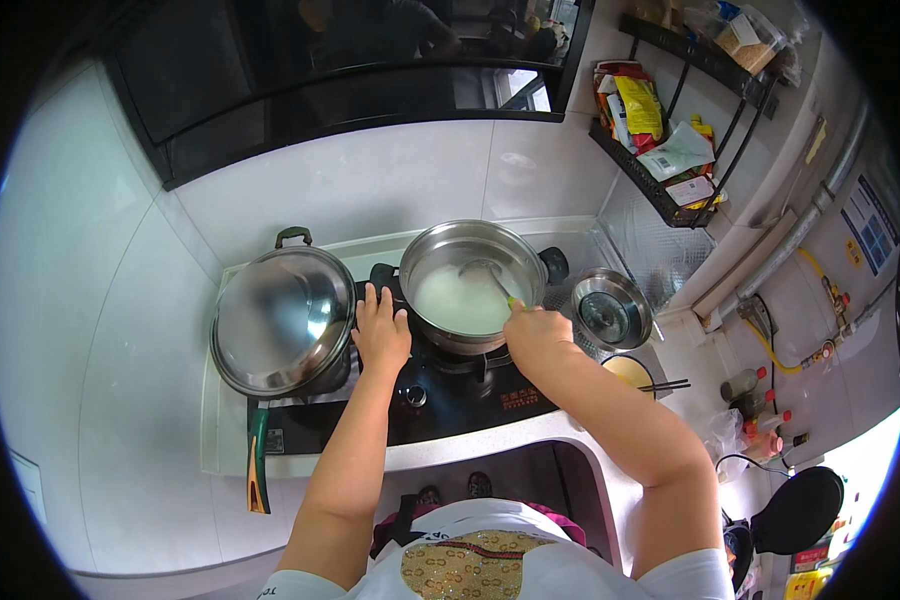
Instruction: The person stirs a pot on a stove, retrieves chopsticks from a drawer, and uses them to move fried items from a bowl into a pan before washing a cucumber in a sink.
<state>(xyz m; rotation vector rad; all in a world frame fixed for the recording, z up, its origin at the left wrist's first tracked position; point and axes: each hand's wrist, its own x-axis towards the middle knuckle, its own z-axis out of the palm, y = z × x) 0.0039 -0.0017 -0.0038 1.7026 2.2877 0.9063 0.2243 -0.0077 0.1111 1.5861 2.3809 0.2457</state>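
A steel two-handled pot stands on the black gas stove, with cloudy whitish liquid inside. My right hand is closed around the green handle of a metal ladle, whose head dips into the liquid. Beside the pot's left handle, my left hand is open over the stove, fingers spread and holding nothing. Just left of that hand sits a wide lidded pan, its green-and-orange handle sticking out past the counter's front edge.
Right of the pot are a steel bowl and a yellowish bowl with chopsticks across it. Bottles line the right counter near a black round appliance. A rack of packets hangs above; a dark hood spans the back wall.
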